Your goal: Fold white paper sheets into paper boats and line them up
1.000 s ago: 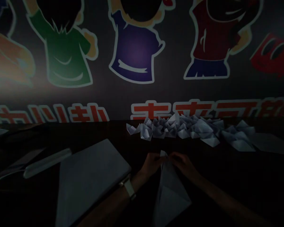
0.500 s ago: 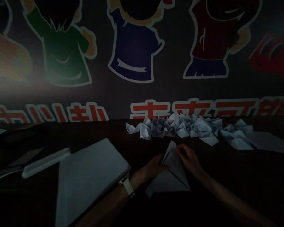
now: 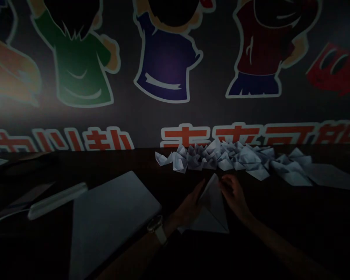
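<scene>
A white sheet of paper [image 3: 212, 212], folded to a pointed, roughly triangular shape, stands tilted between my hands with its tip up. My left hand [image 3: 190, 205] grips its left side, the fingers reaching up along the edge. Curled fingers of my right hand [image 3: 233, 194] pinch the right edge close to the tip; the fingertips are partly hidden. A watch [image 3: 157, 227] with a pale strap is on my left wrist. The room is dim, so finer creases are hard to make out.
A stack of white paper [image 3: 113, 217] lies to the left, beside a long white bar-shaped object [image 3: 58, 199] with a cable. Several folded paper boats [image 3: 221, 155] are heaped along the back, near a flat sheet [image 3: 332, 175]. Behind rises a cartoon-printed wall [image 3: 122, 112].
My left thumb no longer lies across the front of the folded paper; that hand has shifted to its left edge. The paper has turned slightly and its base has risen a little.
</scene>
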A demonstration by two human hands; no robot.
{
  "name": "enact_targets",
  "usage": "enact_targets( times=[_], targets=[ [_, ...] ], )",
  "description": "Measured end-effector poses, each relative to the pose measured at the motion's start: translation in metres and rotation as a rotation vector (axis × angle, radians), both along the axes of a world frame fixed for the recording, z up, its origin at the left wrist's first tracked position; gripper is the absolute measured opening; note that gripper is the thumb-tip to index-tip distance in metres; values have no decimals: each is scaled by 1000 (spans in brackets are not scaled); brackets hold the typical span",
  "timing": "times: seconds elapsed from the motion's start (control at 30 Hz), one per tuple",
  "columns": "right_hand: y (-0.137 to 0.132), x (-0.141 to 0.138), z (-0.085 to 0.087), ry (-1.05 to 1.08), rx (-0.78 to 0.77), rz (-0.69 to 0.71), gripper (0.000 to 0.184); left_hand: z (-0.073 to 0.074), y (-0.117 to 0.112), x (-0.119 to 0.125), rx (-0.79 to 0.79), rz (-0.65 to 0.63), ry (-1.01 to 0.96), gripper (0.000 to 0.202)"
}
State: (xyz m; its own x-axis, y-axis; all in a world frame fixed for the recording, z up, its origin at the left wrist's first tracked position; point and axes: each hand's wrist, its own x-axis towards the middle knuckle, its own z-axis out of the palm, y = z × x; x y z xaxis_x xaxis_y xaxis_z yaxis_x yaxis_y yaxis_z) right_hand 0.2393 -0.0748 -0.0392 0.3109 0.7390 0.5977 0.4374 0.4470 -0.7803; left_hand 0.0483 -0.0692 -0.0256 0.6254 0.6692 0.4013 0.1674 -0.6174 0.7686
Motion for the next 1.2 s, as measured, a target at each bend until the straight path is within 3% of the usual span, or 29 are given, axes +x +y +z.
enact_targets(
  times=[0.2,0.47,0.57,0.7,0.83,1.03,1.2],
  targets=[
    [-2,0,3,15,-22,21,21,5,-10,5,55,-11,14,44],
    [-2,-1,7,119,-85,20,24,6,-4,5,-97,-82,-91,43],
    [-4,-3,8,131,-92,54,26,2,0,4,-170,-39,-54,59],
    [-6,-8,9,166,-122,116,30,-1,1,6,-153,16,57,36],
    [-3,-6,8,171,-135,89,34,-1,-3,9,-102,64,34,37],
    [6,6,4,436,-157,6,38,-9,-3,8,-243,-7,137,41],
    [8,8,1,550,-231,62,38,-2,0,4,-247,-26,150,36]
  ],
)
